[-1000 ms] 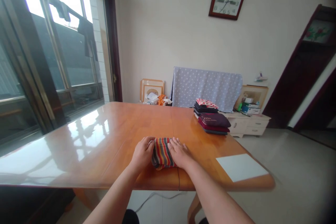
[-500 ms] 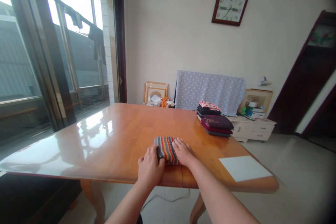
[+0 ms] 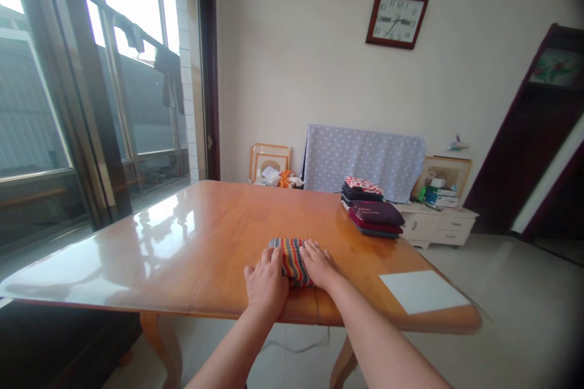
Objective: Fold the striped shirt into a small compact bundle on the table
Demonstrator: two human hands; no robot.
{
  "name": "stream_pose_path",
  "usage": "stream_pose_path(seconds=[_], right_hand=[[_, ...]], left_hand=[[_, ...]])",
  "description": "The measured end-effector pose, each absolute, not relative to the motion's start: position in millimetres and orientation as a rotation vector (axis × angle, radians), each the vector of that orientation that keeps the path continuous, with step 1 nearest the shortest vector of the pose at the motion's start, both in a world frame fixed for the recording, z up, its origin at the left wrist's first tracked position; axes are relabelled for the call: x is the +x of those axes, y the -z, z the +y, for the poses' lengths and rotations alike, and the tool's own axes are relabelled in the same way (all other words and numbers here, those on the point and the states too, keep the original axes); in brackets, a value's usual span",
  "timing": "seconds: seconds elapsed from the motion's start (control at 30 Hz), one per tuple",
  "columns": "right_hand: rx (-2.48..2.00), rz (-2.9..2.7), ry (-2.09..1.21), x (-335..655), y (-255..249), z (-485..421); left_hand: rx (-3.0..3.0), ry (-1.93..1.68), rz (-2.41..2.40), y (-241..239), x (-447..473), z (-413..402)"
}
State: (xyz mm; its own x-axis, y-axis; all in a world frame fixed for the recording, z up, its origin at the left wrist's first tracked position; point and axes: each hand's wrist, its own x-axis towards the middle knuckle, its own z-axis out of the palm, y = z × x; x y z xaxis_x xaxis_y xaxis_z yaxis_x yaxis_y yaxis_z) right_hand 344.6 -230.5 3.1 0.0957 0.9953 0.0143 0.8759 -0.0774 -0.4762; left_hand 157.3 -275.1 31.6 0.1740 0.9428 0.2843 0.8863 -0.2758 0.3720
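1. The striped cloth [image 3: 295,261] is a small folded bundle in grey, red and yellow, slightly wavy.
2. It lies near the front edge of the wooden table [image 3: 241,216], between the left hand [image 3: 267,281] and the right hand [image 3: 319,264], both touching it.
3. The right lies flat, fingers nearly together; the left arches over the cloth's left end, and I cannot tell if it pinches fabric.
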Motion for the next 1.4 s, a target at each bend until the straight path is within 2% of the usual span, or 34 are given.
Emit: stream_pose_path(seconds=[0.2,0.37,0.73,0.93,1.17,1.27,1.4], right_hand=[[-2.025,-1.841,-0.426,342,-8,-237],[-2.041,-1.837,-0.419,340,-10,-238],[-2.074,-1.851,-0.402,341,-3,-233],[-2.078,-1.872,-0.388,341,-3,-233],[-2.086,-1.897,-0.382,339,-8,-239],[-2.075,-1.909,-0.372,340,-9,-241],[-2.066,-1.895,-0.404,342,-8,-239]], left_hand=[[2.306,-0.755,1.847,-21,148,-274],[2.519,-0.824,1.680,-12,144,-273],[2.582,-0.624,1.630,-5,136,-271],[2.558,-0.567,1.518,-21,131,-276],[2.497,-0.881,1.462,-56,164,-234],[2.620,-0.774,1.418,-54,183,-218],[2.752,-0.546,1.361,-24,185,-212]])
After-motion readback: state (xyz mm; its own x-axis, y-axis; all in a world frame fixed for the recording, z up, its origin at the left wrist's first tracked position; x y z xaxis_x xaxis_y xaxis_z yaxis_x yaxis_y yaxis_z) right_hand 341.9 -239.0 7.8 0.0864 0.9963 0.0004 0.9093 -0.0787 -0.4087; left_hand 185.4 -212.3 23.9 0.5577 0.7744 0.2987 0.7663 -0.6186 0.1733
